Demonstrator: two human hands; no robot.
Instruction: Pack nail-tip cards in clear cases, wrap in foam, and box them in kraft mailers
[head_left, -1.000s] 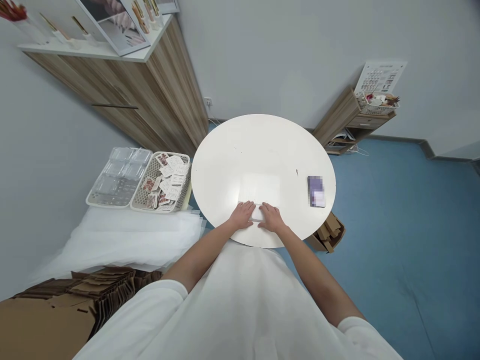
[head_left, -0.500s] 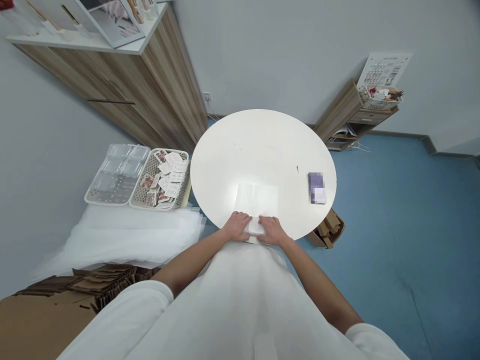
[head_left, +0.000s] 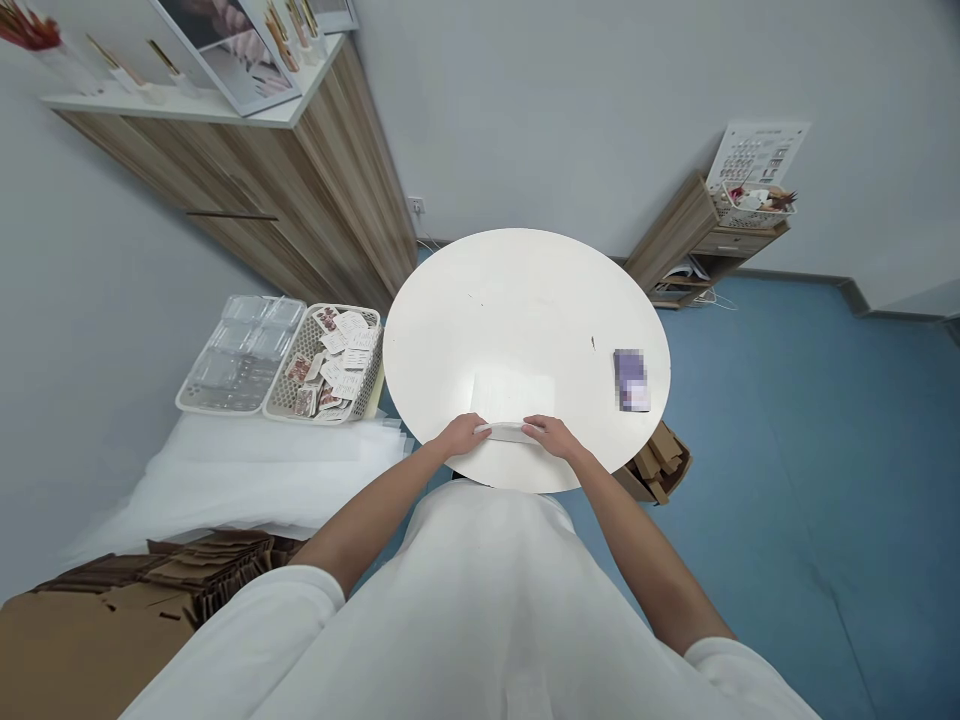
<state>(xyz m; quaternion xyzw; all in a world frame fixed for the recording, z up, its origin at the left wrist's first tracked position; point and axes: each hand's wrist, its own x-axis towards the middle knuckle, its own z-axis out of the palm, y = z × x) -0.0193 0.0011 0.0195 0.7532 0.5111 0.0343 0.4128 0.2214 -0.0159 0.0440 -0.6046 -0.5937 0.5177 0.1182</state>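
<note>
A thin translucent white packing sheet (head_left: 514, 397) lies flat on the round white table (head_left: 517, 290), close to the edge at my body. Its near edge forms a narrow white roll between my hands; whether anything is wrapped inside cannot be seen. My left hand (head_left: 463, 434) grips the left end of this roll, thumb on the near side and fingers on top. At the right end, my right hand (head_left: 551, 434) pinches it in the same way. Several similar translucent sheets (head_left: 270, 470) are stacked left of the table.
Left of the table, one white basket (head_left: 270, 400) holds printed cards and another (head_left: 184, 395) clear plastic boxes. A pixelated purple item (head_left: 631, 380) lies at the table's right. Brown cardboard (head_left: 97, 640) fills the lower left; a carton (head_left: 660, 462) stands below right.
The bundle at the near edge has become a narrower roll and moved slightly away from my body. Both hands have shifted forward and a little apart with it. The camera view has tilted slightly.
</note>
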